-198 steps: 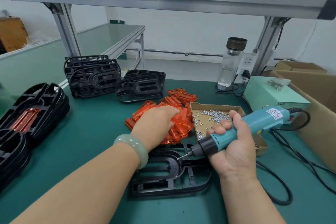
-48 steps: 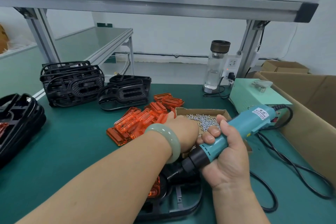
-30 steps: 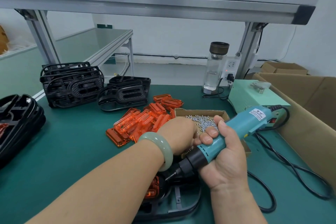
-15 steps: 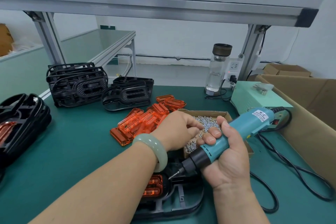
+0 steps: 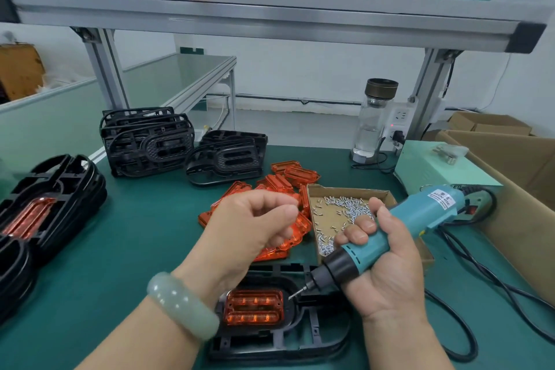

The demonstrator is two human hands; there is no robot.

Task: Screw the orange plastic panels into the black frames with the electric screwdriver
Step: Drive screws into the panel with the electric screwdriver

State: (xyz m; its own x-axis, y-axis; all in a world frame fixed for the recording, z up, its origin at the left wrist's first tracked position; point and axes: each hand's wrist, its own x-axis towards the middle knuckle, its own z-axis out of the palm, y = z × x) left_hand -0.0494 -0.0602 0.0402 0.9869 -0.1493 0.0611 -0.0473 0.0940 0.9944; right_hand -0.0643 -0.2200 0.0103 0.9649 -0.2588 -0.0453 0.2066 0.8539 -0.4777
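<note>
An orange panel (image 5: 253,306) sits in the opening of a black frame (image 5: 315,339) lying flat at the table's near edge. My right hand (image 5: 387,273) grips the teal electric screwdriver (image 5: 420,216), whose bit points down-left and ends just off the panel's right edge. My left hand (image 5: 255,225) hovers above the frame, left of the cardboard screw box (image 5: 345,191). Its thumb and fingertips are pinched together as on a small screw, which the fingers mostly hide. Loose orange panels (image 5: 288,180) are piled behind my left hand.
Two stacks of bare black frames (image 5: 147,141) (image 5: 228,159) stand at the back left. Frames holding orange panels (image 5: 51,204) are heaped at the far left. A water bottle (image 5: 375,120), a green power unit (image 5: 435,168), a large carton (image 5: 510,189) and the cable (image 5: 468,273) fill the right.
My left hand took an orange panel from the pile, then reached into the screw box. It has now drawn back left, pinched. The screwdriver bit has come down to the panel's edge.
</note>
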